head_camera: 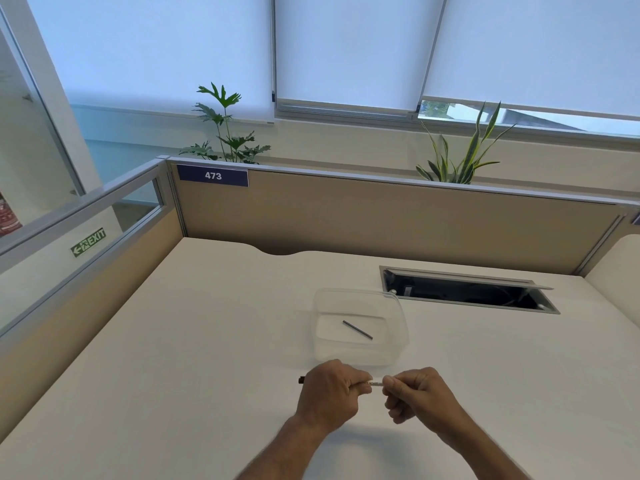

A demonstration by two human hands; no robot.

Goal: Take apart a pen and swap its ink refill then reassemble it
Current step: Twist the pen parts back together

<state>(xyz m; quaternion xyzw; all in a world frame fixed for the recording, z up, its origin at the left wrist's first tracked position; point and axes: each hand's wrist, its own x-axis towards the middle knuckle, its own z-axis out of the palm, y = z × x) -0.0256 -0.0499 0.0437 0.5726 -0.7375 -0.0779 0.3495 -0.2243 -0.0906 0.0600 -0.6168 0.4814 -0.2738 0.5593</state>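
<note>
both forearms reach forward; the left hand [329,393] is a closed fist, the right hand [417,393] pinches with curled fingers [391,384], knuckles nearly meeting.

office cubicle, numbered partition [212,175], roller blinds [346,50]

Two bare forearms enter from the lower edge, with no sleeves, watch, bracelet or gloves on them. The left hand [329,393] and the right hand [417,396] are bare too, no rings showing on the visible fingers [393,382]. Fine hair shows along the forearms.
</note>
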